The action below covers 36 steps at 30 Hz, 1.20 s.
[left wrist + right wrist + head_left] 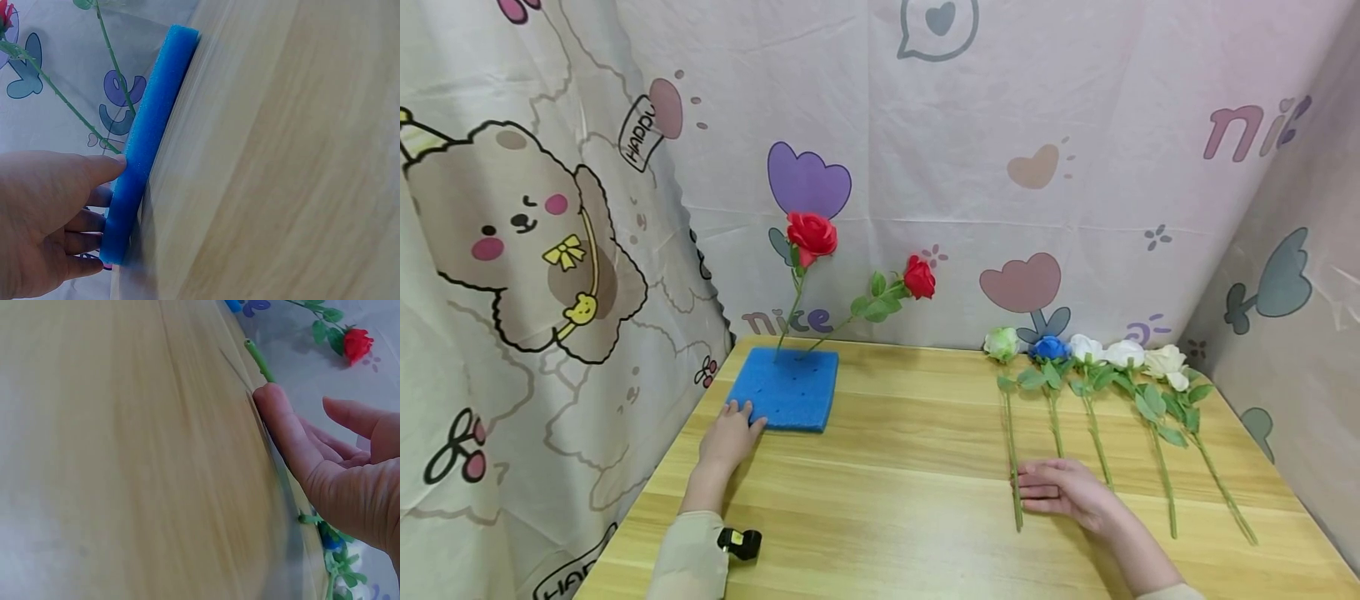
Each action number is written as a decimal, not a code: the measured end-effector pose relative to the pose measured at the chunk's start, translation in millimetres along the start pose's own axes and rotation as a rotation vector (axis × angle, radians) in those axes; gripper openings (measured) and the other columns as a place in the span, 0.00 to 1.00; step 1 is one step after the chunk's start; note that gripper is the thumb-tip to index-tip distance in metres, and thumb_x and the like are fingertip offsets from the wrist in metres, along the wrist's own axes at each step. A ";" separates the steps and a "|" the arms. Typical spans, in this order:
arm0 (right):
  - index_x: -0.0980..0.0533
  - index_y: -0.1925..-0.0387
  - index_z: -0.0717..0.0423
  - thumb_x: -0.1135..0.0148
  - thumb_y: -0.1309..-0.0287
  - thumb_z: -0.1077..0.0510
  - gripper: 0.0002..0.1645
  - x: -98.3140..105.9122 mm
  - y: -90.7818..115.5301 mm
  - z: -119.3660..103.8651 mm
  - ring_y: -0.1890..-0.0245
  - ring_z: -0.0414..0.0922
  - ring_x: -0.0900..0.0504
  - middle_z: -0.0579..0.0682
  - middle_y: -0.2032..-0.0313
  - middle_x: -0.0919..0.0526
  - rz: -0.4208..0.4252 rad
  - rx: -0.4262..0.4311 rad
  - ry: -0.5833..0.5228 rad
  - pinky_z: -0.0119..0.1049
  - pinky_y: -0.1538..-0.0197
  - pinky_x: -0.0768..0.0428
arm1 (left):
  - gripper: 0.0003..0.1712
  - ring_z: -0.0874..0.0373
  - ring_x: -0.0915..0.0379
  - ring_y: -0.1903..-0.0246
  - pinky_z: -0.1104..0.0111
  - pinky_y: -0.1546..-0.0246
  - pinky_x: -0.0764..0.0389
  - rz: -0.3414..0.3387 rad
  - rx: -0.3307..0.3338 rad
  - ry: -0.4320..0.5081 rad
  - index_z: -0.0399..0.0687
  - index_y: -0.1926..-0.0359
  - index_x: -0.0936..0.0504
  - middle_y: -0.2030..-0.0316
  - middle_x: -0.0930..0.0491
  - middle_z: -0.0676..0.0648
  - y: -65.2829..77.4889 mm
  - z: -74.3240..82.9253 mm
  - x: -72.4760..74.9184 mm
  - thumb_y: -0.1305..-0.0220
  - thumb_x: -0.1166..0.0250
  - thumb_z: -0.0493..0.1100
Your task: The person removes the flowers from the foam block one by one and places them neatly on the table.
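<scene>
The right hand (1067, 492) grasps nothing, thumb clear of the green rose (1002, 344); pinch its stem (1011, 442) firmly. Let the relaxed left hand (728, 443) steady the foam (793, 400)

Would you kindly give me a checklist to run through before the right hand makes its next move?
1. Left hand on pad: ok, touching its near left corner.
2. Pad flat on table: ok.
3. Both red roses in pad: ok, though the right one leans.
4. Right hand at stem of green rose: ok.
5. Thumb closed on stem: not ok, apart.
6. Pad's dark spots deep enough for stems: cannot tell.
</scene>
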State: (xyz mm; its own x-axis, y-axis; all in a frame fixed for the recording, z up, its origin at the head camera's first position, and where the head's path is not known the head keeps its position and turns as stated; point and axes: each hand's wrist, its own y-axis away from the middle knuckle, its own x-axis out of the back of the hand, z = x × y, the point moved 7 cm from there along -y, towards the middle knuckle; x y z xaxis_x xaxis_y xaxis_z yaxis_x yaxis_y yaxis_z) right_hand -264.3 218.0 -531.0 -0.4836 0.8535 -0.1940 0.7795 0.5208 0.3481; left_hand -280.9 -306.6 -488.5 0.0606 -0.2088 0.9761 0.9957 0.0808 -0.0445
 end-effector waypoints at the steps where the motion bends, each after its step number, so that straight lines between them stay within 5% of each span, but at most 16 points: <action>1: 0.43 0.35 0.82 0.51 0.28 0.56 0.34 0.7 0.5 -0.1 0.51 0.49 0.15 0.57 0.52 0.16 -0.002 -0.001 0.002 0.45 0.44 0.17 | 0.34 0.26 0.45 0.33 0.40 0.37 0.33 0.001 0.001 0.002 0.26 0.33 0.36 0.34 0.42 0.20 0.1 0.2 0.4 0.28 0.46 0.50; 11: 0.46 0.34 0.83 0.53 0.27 0.55 0.36 2.8 3.7 -7.4 0.49 0.49 0.15 0.56 0.51 0.16 -0.040 0.008 0.005 0.44 0.44 0.18 | 0.34 0.26 0.45 0.33 0.40 0.37 0.33 -0.002 0.004 -0.001 0.26 0.33 0.36 0.34 0.42 0.20 -0.2 -0.4 -1.2 0.27 0.46 0.50; 24: 0.46 0.34 0.83 0.51 0.27 0.57 0.36 0.2 -1.7 -48.4 0.51 0.48 0.14 0.54 0.54 0.14 -0.028 0.100 0.133 0.40 0.44 0.18 | 0.34 0.27 0.45 0.33 0.40 0.37 0.34 -0.001 0.007 0.004 0.27 0.33 0.36 0.34 0.42 0.20 1.0 -0.6 -0.7 0.28 0.46 0.50; 36: 0.45 0.35 0.84 0.52 0.27 0.55 0.36 -26.7 -21.7 -80.8 0.49 0.47 0.15 0.51 0.53 0.14 -0.074 0.182 0.235 0.38 0.44 0.18 | 0.34 0.27 0.45 0.33 0.40 0.36 0.34 0.006 0.000 0.001 0.28 0.33 0.35 0.34 0.41 0.21 2.1 -1.6 0.0 0.28 0.45 0.50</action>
State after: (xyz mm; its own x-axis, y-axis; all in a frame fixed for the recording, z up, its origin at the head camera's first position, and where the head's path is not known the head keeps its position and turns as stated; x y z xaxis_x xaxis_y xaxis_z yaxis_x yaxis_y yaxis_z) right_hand -300.5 182.5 -459.2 -0.6039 0.7970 0.0121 0.7871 0.5939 0.1665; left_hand -278.7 -308.0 -488.9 0.0667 -0.2092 0.9756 0.9954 0.0818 -0.0505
